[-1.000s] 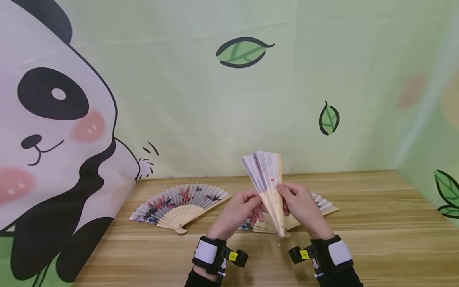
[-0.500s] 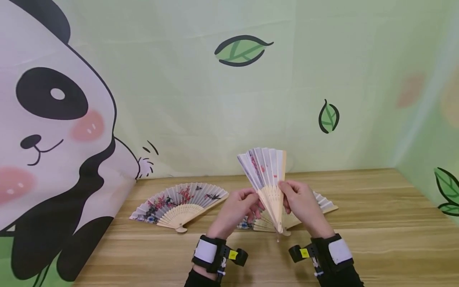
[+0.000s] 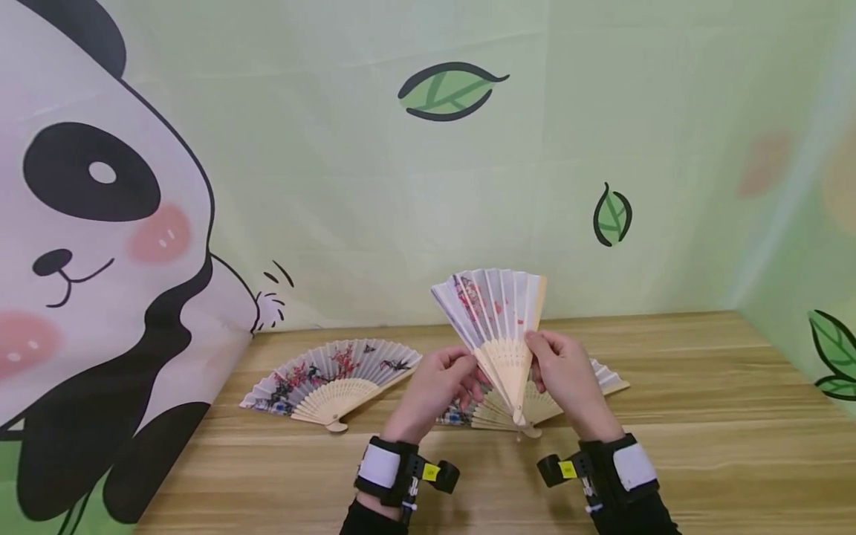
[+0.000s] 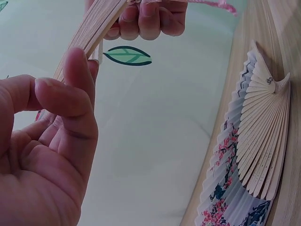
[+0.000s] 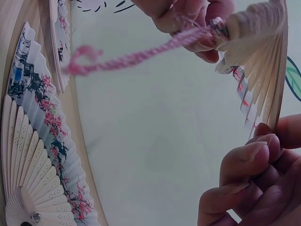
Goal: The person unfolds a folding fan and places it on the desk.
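Observation:
Above the table a partly spread folding fan [image 3: 503,316] is held upright between both hands, its white leaf showing red blossoms. My left hand [image 3: 438,386] pinches the left edge of its pale ribs. On the other side my right hand [image 3: 565,375] grips the right guard stick between thumb and fingers. A pink braided cord [image 5: 141,59] hangs from the pivot in the right wrist view. Behind the hands, a second folding fan [image 3: 461,416] lies spread on the table, partly hidden. To the left lies another spread fan [image 3: 334,383] with blossoms and blue buildings.
The wood-grain table [image 3: 267,475] runs back to a green cloth backdrop [image 3: 321,186] printed with leaves and a large panda [image 3: 100,245]. Both wrists wear black straps with small cameras [image 3: 441,475].
The held fan has spread wider, its left edge swinging left and its right guard stick right. More of the blossom print shows. Both hands have stayed on it, and the resting fans lie unmoved.

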`<control>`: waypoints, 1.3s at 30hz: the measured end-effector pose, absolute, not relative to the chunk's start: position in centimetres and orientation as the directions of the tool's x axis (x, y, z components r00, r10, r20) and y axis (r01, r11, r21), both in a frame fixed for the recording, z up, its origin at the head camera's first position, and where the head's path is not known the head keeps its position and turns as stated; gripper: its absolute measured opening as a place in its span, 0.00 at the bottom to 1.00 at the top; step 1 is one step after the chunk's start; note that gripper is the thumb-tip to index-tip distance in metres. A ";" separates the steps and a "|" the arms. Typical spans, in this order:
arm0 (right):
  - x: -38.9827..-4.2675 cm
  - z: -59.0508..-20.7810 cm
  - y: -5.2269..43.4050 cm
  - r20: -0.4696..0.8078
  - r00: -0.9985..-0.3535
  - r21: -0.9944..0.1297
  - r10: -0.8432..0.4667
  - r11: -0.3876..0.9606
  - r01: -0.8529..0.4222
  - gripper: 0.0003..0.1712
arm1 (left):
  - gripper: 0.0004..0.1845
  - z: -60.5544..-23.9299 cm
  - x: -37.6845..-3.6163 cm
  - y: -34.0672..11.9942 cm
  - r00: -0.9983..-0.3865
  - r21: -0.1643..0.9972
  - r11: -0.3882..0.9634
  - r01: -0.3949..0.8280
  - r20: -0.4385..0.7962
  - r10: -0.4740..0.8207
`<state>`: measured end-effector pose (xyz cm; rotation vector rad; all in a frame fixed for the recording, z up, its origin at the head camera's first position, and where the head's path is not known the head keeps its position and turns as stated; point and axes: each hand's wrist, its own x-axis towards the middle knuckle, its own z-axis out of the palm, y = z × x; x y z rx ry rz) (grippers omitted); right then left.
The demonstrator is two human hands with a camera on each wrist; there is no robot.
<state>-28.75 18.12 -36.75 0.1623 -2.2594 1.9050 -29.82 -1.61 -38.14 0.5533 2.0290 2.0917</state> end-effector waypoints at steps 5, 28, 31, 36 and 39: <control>-28.6 -36.6 18.3 0.195 -0.980 -0.967 0.049 0.177 -0.184 0.23 | 0.13 -38.0 -29.8 -1.7 -0.918 0.990 -0.077 0.121 0.141 0.372; -28.3 -36.3 18.5 0.205 -0.973 -0.971 0.103 0.143 -0.190 0.23 | 0.12 -38.0 -30.0 -1.6 -0.925 0.985 -0.095 0.146 0.170 0.339; -28.3 -36.3 18.5 0.201 -0.974 -0.973 0.108 0.136 -0.185 0.23 | 0.12 -38.0 -30.0 -1.6 -0.925 0.984 -0.101 0.148 0.174 0.337; -28.5 -36.2 18.5 0.194 -0.974 -0.978 0.117 0.100 -0.183 0.22 | 0.12 -37.9 -30.0 -1.8 -0.930 0.982 -0.111 0.152 0.180 0.321; -28.4 -36.1 18.4 0.186 -0.975 -0.981 0.119 0.073 -0.178 0.22 | 0.13 -37.8 -29.9 -1.8 -0.931 0.981 -0.118 0.154 0.184 0.315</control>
